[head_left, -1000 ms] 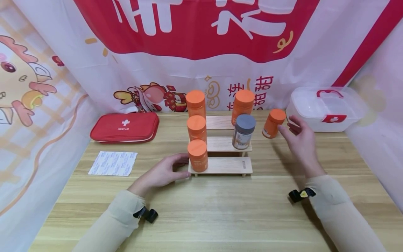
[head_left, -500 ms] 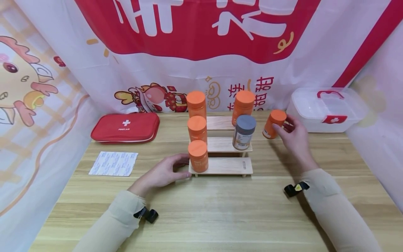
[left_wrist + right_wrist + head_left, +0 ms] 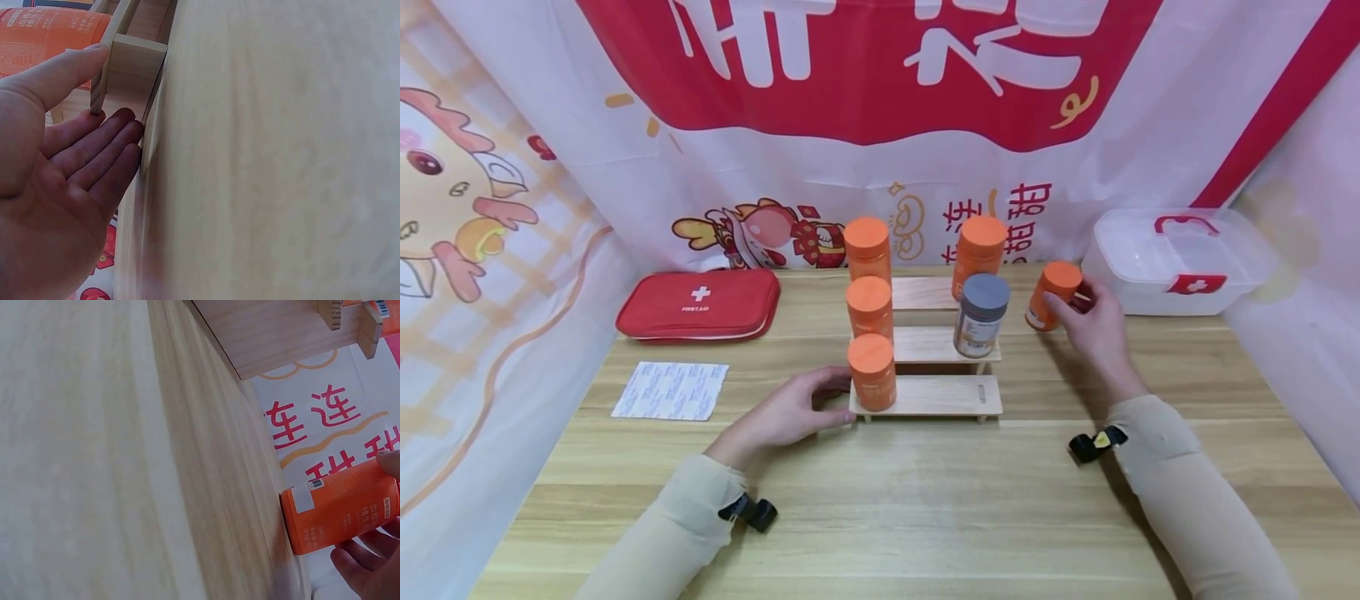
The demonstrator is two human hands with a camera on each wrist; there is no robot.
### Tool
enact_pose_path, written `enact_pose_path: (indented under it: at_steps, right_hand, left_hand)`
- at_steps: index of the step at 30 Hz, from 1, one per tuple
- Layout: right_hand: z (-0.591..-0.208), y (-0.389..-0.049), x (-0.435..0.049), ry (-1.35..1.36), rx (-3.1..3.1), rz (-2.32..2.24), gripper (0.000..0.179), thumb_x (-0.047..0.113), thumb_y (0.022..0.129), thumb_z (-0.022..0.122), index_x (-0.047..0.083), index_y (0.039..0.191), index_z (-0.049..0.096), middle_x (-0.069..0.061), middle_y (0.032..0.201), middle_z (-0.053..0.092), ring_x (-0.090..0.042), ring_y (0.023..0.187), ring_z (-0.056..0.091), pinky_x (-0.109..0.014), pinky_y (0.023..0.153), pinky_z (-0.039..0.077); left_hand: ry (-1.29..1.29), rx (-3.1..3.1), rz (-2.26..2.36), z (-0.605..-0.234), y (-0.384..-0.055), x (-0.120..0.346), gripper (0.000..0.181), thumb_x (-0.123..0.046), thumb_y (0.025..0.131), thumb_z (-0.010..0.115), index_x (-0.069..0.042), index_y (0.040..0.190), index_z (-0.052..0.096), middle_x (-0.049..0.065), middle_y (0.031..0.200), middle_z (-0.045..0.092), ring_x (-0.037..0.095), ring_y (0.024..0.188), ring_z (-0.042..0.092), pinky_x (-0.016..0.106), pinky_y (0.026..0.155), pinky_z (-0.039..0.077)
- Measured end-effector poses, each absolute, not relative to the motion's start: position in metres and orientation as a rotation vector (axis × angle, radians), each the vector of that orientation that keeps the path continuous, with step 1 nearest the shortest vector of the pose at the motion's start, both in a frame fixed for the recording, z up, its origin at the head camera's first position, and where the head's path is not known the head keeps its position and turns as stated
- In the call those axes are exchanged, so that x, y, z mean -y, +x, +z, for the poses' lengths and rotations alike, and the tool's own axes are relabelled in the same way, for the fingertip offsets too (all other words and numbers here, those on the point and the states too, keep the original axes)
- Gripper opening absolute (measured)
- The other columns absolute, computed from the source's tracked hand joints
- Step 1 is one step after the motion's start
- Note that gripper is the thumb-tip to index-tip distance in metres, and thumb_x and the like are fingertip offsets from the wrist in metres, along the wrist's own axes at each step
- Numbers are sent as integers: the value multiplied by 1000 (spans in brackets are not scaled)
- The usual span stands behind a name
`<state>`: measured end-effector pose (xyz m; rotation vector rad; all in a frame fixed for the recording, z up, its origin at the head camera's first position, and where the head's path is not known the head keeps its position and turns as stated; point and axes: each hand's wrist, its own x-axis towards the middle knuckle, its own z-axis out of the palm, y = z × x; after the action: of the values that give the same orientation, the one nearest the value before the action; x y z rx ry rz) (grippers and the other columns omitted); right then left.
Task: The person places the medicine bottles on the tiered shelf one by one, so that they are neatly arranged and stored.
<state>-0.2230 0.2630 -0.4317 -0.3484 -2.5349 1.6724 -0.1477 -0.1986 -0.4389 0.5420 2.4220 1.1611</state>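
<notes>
My left hand (image 3: 795, 408) is at the left end of the lowest step of a three-step wooden display rack (image 3: 940, 393). In the left wrist view its thumb (image 3: 81, 65) and forefinger lie at opposite edges of the step's end. My right hand (image 3: 1097, 321) holds an orange-capped pill bottle (image 3: 1049, 300) right of the rack, thumb on the near side and fingers behind. The right wrist view shows the bottle (image 3: 337, 506) with its base close to the tabletop. One orange bottle (image 3: 872, 375) stands at the left of each step.
A grey-capped bottle (image 3: 981, 317) stands on the middle step's right, another orange bottle (image 3: 980, 254) behind it. A red first-aid pouch (image 3: 698, 304) and a white printed sheet (image 3: 672, 390) lie left. A translucent first-aid box (image 3: 1180, 262) stands behind my right hand, before a printed cloth (image 3: 820, 158).
My right hand has moved slightly left and closed its fingers round the orange bottle, which stays in nearly the same spot. The left hand has stayed still at the rack.
</notes>
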Motion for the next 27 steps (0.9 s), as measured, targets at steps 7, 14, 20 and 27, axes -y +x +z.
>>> enact_pose_path:
  at_steps: [7, 14, 20, 27]
  right_hand:
    - [-434, -224, -263, -383, 2542, 1685, 85, 51, 102, 71, 17, 170, 33, -11, 171, 44, -33, 155, 47, -50, 130, 42]
    - [-435, -225, -262, -390, 2505, 1688, 84, 48, 102, 73, 14, 169, 35, -13, 169, 46, -32, 153, 50, -48, 128, 44]
    - [-435, -224, -261, -402, 2479, 1683, 82, 46, 101, 74, 12, 167, 38, -16, 167, 48, -34, 152, 51, -48, 127, 45]
    - [-436, -220, -261, -394, 2478, 1660, 83, 48, 101, 74, 12, 166, 39, -15, 167, 48, -33, 152, 51, -48, 126, 46]
  left_hand:
    - [538, -2425, 1156, -438, -147, 198, 70, -37, 96, 83, -16, 157, 55, 4, 158, 60, 27, 149, 56, 54, 129, 41]
    - [522, -2412, 1171, -437, -146, 198, 71, -37, 96, 83, -16, 157, 54, 4, 158, 60, 27, 149, 55, 54, 130, 40]
    - [546, -2420, 1168, -438, -147, 199, 71, -38, 96, 83, -16, 157, 54, 5, 158, 61, 28, 148, 56, 55, 129, 41]
    - [544, -2412, 1171, -439, -147, 199, 71, -36, 97, 82, -16, 158, 54, 4, 158, 60, 28, 148, 56, 55, 128, 42]
